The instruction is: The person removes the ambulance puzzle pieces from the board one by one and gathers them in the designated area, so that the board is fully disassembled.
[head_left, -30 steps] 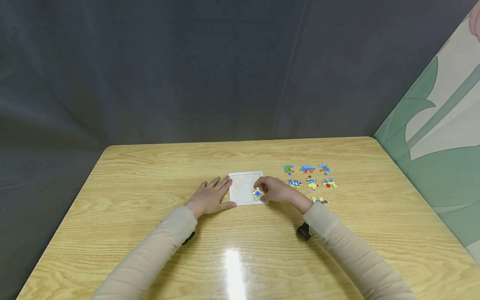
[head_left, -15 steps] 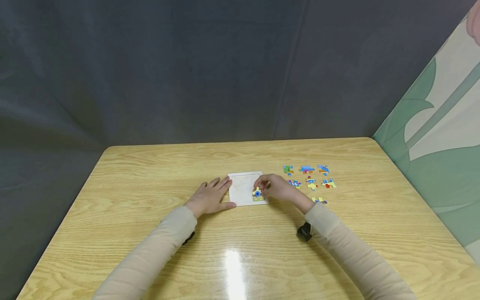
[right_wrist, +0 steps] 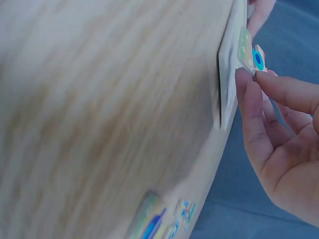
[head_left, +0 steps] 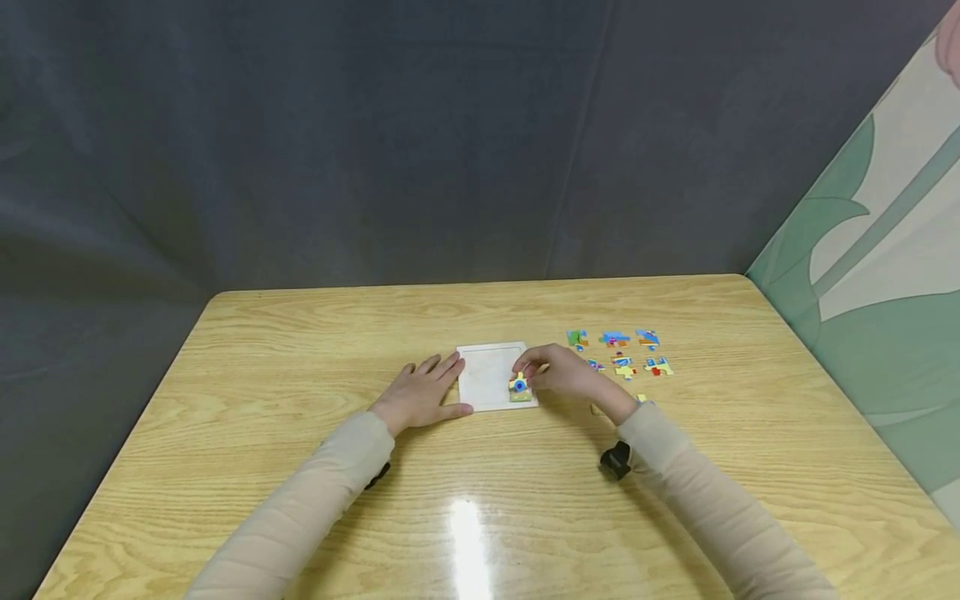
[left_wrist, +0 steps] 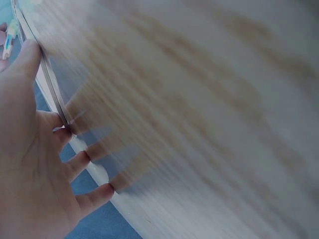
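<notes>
A white puzzle frame (head_left: 483,383) lies flat on the wooden table, its tray facing up. My left hand (head_left: 420,394) rests at its left edge, fingers spread, the thumb touching the near left corner. Over the right part of the frame, my right hand (head_left: 561,372) pinches a jigsaw piece (head_left: 520,387), yellow and green with a blue ring. In the right wrist view the thumb and fingertips grip one edge of that jigsaw piece (right_wrist: 246,50), which stands tilted above the frame (right_wrist: 230,74). How far it touches the tray is hard to tell.
Several loose jigsaw pieces (head_left: 615,339) lie in rows right of the frame. My right wrist partly covers the nearest piece (head_left: 645,401). A dark curtain (head_left: 390,150) hangs behind the table (head_left: 315,333); a leaf-patterned cloth (head_left: 892,358) borders it at right.
My right hand has shifted slightly to the right with the jigsaw piece, and more of the piece's green edge shows. My left hand and the frame have stayed put.
</notes>
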The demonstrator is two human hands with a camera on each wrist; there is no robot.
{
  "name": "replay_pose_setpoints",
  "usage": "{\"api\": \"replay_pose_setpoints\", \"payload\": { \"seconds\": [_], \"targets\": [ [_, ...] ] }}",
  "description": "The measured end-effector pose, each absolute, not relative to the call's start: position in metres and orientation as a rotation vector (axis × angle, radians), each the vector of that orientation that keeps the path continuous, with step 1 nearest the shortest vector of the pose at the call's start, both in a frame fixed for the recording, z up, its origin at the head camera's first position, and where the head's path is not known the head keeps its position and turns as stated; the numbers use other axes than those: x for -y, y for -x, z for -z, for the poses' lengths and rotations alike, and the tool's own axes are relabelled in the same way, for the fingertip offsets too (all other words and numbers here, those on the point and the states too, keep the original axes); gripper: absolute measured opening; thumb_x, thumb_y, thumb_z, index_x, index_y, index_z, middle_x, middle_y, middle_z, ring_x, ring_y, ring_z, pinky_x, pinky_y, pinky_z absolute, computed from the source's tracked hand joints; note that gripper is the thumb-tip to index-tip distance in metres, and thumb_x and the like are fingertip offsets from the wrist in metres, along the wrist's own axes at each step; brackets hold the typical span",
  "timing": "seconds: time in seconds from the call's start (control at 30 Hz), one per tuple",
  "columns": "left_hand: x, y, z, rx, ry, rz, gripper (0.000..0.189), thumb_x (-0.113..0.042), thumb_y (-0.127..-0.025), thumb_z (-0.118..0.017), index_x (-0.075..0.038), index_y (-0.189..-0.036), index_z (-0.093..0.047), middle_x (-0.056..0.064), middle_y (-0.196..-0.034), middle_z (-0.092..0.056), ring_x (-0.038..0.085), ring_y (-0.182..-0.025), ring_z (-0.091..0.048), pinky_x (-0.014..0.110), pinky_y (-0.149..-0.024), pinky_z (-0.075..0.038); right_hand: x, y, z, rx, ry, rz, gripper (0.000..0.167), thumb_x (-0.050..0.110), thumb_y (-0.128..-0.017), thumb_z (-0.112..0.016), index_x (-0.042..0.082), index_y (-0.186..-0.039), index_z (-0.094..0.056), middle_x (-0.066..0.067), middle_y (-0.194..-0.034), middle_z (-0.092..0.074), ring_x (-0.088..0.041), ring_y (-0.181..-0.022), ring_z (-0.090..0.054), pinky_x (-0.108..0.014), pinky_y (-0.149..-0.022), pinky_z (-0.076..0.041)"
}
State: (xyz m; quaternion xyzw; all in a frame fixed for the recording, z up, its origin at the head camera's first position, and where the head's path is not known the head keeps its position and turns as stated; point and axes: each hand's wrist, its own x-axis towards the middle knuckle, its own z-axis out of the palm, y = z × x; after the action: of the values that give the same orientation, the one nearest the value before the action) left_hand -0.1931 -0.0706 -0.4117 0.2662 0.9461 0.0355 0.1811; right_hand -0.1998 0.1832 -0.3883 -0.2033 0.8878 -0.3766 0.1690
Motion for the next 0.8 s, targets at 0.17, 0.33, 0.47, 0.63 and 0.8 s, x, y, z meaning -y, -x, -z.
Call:
{"api": "replay_pose_setpoints", "payload": {
  "seconds": [0.17,0.33,0.47,0.63,0.8],
  "targets": [
    [0.07,0.193,0.41,-2.669,-0.76,-0.098,0.082,-0.064,-0.093,-0.038,-0.019,-0.155,-0.011,-0.003,-0.163,-0.006,0.028,-0.15,-0.015,0.055,-0.118,-0.021,-0.195,0.202,0.383,-2.513,0.538,1.074,0.027,-0.01,-0.087,-0.054,-0.005,-0.111,-0.066,-0.019,-0.1,-0.067,-0.023,-0.091,-0.059,-0.025,-0.071,-0.048],
    [0.071,0.192,0.409,-2.67,-0.769,-0.101,0.082,-0.064,-0.094,-0.038,-0.018,-0.155,-0.011,-0.002,-0.163,-0.006,0.028,-0.15,-0.015,0.056,-0.118,-0.021,-0.21,0.202,0.375,-2.499,0.449,1.07,0.028,-0.007,-0.09,-0.053,-0.005,-0.116,-0.063,-0.02,-0.104,-0.064,-0.024,-0.093,-0.059,-0.025,-0.071,-0.048],
    [0.071,0.191,0.408,-2.668,-0.772,-0.119,0.081,-0.062,-0.094,-0.039,-0.017,-0.155,-0.012,-0.002,-0.163,-0.007,0.029,-0.149,-0.016,0.056,-0.118,-0.022,-0.224,0.2,0.37,-2.471,0.392,1.109,0.03,-0.009,-0.09,-0.05,-0.01,-0.118,-0.06,-0.02,-0.103,-0.063,-0.021,-0.089,-0.057,-0.029,-0.072,-0.05],
    [0.071,0.191,0.408,-2.662,-0.774,-0.127,0.08,-0.062,-0.095,-0.039,-0.017,-0.155,-0.012,-0.001,-0.163,-0.008,0.03,-0.149,-0.016,0.056,-0.118,-0.021,-0.243,0.196,0.364,-2.482,0.378,1.125,0.032,-0.009,-0.091,-0.048,-0.012,-0.121,-0.057,-0.019,-0.101,-0.062,-0.017,-0.086,-0.057,-0.035,-0.079,-0.055],
    [0.072,0.192,0.409,-2.663,-0.77,-0.125,0.08,-0.062,-0.094,-0.039,-0.018,-0.155,-0.012,-0.002,-0.163,-0.007,0.029,-0.149,-0.016,0.056,-0.118,-0.021,-0.264,0.193,0.361,-2.515,0.368,1.116,0.033,-0.007,-0.092,-0.047,-0.013,-0.123,-0.055,-0.022,-0.105,-0.061,-0.015,-0.084,-0.054,-0.032,-0.073,-0.053]
  ]
}}
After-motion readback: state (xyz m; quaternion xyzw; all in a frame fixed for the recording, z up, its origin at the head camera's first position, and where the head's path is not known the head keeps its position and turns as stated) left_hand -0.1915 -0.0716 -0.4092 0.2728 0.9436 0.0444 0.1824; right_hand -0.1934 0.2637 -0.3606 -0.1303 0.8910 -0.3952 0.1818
